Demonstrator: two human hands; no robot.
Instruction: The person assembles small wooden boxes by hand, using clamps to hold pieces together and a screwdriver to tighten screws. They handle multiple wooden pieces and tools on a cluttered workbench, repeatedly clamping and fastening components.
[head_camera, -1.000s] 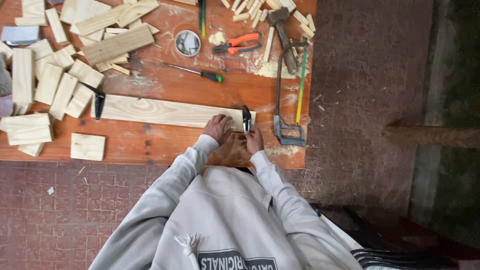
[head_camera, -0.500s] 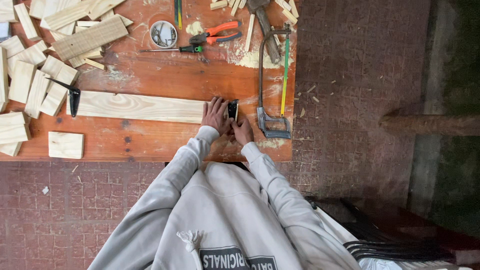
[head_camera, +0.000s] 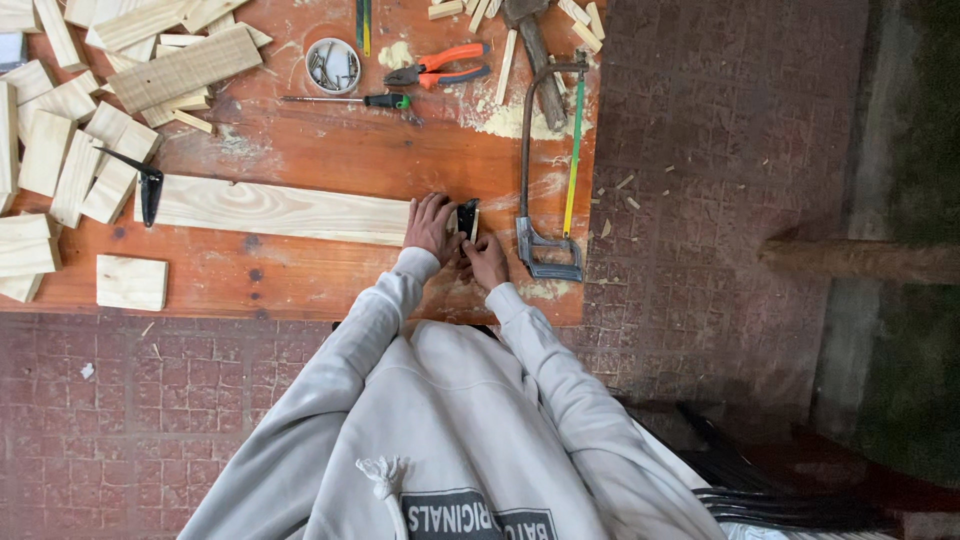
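On the orange surface (head_camera: 330, 160), the left hand (head_camera: 432, 226) presses flat on the long plank's (head_camera: 270, 210) right end. The right hand (head_camera: 487, 260) pinches a small black tool (head_camera: 467, 218) against that end, just left of the hacksaw (head_camera: 552, 170).

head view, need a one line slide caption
Left hand presses long pale wooden plank on orange workbench; right hand at small black tool.
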